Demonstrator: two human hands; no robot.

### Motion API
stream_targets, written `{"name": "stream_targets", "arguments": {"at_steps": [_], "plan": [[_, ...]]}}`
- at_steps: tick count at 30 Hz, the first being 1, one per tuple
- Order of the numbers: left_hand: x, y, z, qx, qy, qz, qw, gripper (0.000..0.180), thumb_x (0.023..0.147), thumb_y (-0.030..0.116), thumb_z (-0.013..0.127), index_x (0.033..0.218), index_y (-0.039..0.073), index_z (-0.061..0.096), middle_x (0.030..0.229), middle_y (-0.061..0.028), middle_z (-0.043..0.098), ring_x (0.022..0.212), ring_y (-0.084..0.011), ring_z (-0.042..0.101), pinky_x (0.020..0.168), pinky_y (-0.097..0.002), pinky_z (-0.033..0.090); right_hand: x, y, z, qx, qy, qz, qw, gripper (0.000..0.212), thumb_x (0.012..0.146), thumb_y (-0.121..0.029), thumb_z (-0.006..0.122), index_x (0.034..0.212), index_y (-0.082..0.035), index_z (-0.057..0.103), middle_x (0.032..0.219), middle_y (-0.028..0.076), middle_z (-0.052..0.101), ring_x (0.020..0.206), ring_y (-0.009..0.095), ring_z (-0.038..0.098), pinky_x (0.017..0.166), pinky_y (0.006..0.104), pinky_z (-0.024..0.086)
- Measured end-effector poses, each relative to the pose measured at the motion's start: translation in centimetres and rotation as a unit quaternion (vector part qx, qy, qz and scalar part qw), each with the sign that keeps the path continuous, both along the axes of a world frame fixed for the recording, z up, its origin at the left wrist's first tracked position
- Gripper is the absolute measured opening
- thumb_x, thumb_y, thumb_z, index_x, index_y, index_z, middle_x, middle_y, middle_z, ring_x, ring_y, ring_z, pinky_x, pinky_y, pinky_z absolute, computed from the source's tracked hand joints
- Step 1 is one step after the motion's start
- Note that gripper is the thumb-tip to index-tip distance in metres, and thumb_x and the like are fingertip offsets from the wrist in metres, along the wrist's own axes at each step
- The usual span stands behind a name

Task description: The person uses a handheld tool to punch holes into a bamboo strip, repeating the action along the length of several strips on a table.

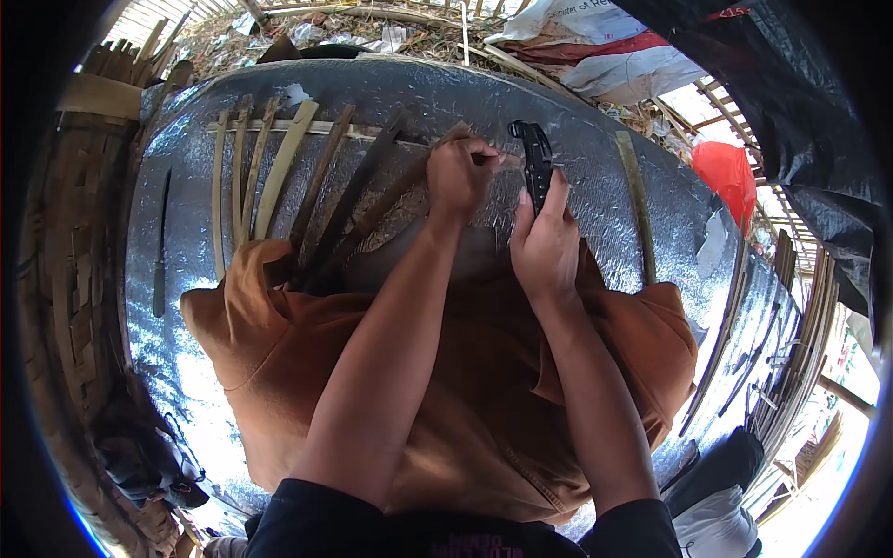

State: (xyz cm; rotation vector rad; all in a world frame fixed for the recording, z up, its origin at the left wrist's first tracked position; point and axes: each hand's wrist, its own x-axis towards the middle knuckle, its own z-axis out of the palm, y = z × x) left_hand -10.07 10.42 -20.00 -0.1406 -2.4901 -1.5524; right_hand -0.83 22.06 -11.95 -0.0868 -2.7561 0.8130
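Lying well off at the far left, a dark slim implement [160, 251] rests on the silvery sheet [419, 93]; if it has an edge, which I cannot make out, a careless reach that way could cost a cut. Next comes a fan of bamboo strips [284, 167], most of them crossing a thin crosspiece [317, 126], their near ends close to the brown cloth [484, 372] over the person's lap. A shift of the knees could, I'd judge, jog those ends and scatter the row. Toward the middle, the left hand [458, 181] is narrowed to a pinch on a pale sliver [512, 162], too small for me to say whether it is a loose piece or part of what lies beside it. So slight a hold might slip. Just right of that, the right hand [547, 244] is wrapped around a black tool [533, 158], which stands between the two hands, its far end pointing away from the body. Those left fingertips are near it, so a sudden jerk could nip or scrape them. Farther right, a lone strip [636, 205] lies apart, where a swinging right elbow might knock it askew.
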Motion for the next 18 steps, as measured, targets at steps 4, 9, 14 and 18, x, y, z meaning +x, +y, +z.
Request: {"name": "stream_targets", "arguments": {"at_steps": [4,9,14,18], "plan": [[0.1,0.1,0.2,0.036,-0.024,-0.002,0.999,0.016,0.075,0.012,0.087,0.083,0.002,0.078,0.084,-0.009,0.072,0.074,-0.0216,0.072,0.07,-0.0332,0.056,0.2,0.2,0.0,0.012,-0.062,0.004,0.998,0.048,0.099,-0.014,0.06,0.14,0.003,0.042,0.105,0.031,0.069,0.084,0.048,0.07,0.067,0.0538,0.058],[0.0,0.2,0.4,0.007,-0.023,-0.006,1.0,0.016,0.075,0.011,0.087,0.083,0.002,0.078,0.086,-0.0088,0.072,0.074,-0.0228,0.072,0.071,-0.0333,0.057,0.1,0.0,0.0,0.048,-0.01,-0.001,0.999,0.05,0.099,-0.015,0.06,0.142,0.004,0.041,0.106,0.031,0.069,0.085,0.048,0.07,0.069,0.0528,0.059],[0.2,-0.1,0.0,0.015,-0.02,0.0,1.0,0.014,0.074,0.008,0.086,0.083,0.002,0.078,0.086,-0.0088,0.072,0.075,-0.0234,0.072,0.072,-0.0335,0.057,-0.1,-0.2,-0.3,0.037,0.064,-0.014,0.997,0.049,0.1,-0.016,0.059,0.142,0.003,0.042,0.102,0.029,0.071,0.086,0.047,0.071,0.067,0.0525,0.059],[0.2,0.2,0.7,0.01,-0.038,0.002,0.999,0.015,0.072,0.006,0.085,0.083,0.001,0.077,0.085,-0.0092,0.071,0.076,-0.0231,0.072,0.072,-0.0336,0.056,0.3,0.4,-1.2,0.07,-0.078,0.02,0.994,0.048,0.101,-0.017,0.059,0.142,0.002,0.042,0.103,0.03,0.071,0.086,0.047,0.071,0.067,0.0526,0.059]]}}
